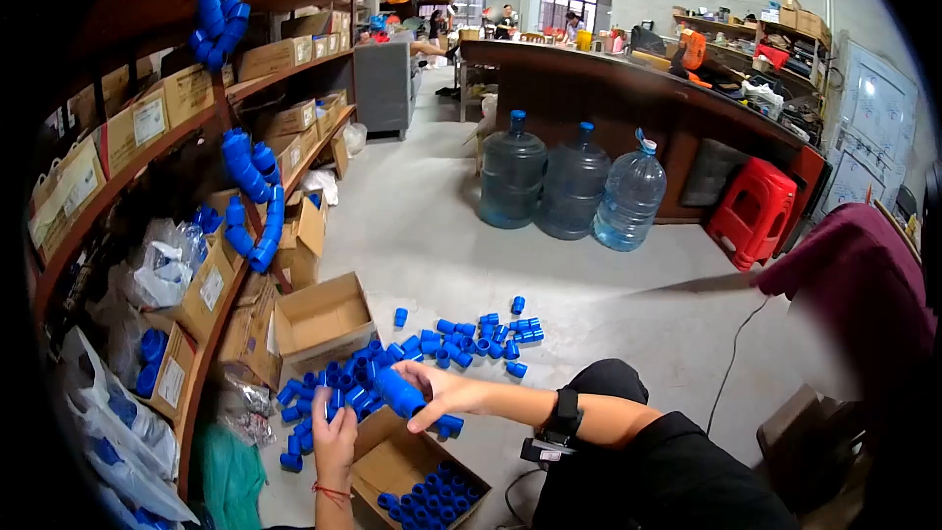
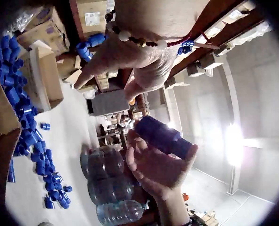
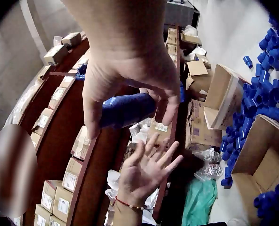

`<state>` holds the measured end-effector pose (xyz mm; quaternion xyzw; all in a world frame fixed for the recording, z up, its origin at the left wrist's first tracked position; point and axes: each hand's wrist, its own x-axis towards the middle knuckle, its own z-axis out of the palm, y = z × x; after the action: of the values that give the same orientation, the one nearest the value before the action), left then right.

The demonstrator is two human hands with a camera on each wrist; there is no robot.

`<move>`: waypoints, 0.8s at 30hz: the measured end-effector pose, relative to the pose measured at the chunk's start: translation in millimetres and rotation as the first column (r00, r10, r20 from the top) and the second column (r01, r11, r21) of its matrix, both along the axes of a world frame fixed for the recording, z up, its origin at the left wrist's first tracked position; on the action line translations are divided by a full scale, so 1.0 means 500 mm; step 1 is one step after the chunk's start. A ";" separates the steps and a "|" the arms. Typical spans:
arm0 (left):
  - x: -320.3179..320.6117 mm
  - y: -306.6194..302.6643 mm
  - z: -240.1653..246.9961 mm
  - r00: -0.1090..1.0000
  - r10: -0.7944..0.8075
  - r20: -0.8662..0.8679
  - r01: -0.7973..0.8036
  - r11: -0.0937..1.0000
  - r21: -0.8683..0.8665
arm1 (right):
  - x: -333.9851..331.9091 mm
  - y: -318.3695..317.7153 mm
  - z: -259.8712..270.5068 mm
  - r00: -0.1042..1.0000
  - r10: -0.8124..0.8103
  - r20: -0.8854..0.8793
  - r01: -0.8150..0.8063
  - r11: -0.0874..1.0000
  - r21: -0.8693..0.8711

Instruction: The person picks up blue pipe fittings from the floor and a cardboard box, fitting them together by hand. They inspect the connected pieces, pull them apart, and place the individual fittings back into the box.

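Shelves (image 1: 196, 147) run down the left side of the room, packed with brown boxes (image 1: 188, 93). White labels (image 1: 149, 122) are stuck on many boxes, but the print is too small for me to read, and I can't make out any brand.

My right grip (image 1: 446, 396) is curled round a fat blue pipe piece (image 1: 397, 393). In the left wrist view, the piece lies between its thumb and fingers. My left grip (image 3: 146, 178) is close by, with its fingers spread wide and nothing in it.

Below and beside them, loose blue bits (image 1: 348, 373) lie in a big messy pile on the floor (image 1: 417, 226). One open box (image 1: 388, 456) sits low near my knee (image 1: 613, 380), with small blue bits standing in its bottom. Another open box (image 1: 324, 319) stands behind the pile, next to the shelves. A green bag (image 1: 231, 481) lies by the shelf foot. Long blue chains (image 1: 240, 162) hang from the shelf edge.

Three big water jugs (image 1: 564, 182) stand in front of the long brown surface (image 1: 589, 103), with a red stool (image 1: 754, 211) to their right. A black cord (image 1: 731, 363) snakes over the floor on the right, near the purple cloth (image 1: 854, 270).

Open floor lies between the pile and the jugs. On the left, the shelf edges and box walls are close to my left grip.
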<state>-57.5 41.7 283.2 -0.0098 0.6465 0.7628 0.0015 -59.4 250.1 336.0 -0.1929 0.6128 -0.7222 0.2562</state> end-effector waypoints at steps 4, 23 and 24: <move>-0.008 -0.010 -0.021 0.972 -0.060 -0.226 0.034 0.992 -0.119 | -0.013 -0.009 -0.035 0.975 -0.097 -0.200 0.107 0.994 0.038; 0.048 0.032 0.078 0.878 -0.340 -0.336 0.199 0.899 -0.391 | 0.002 -0.024 -0.024 0.950 0.060 -0.307 -0.070 0.997 -0.021; 0.049 0.036 0.078 0.881 -0.320 -0.349 0.181 0.909 -0.377 | 0.002 -0.026 -0.025 0.955 0.072 -0.287 -0.089 0.995 -0.045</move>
<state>-33.0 59.5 322.1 0.2320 0.7479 0.6210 -0.0333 -58.5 237.4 323.6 -0.3272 0.6139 -0.6932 0.1888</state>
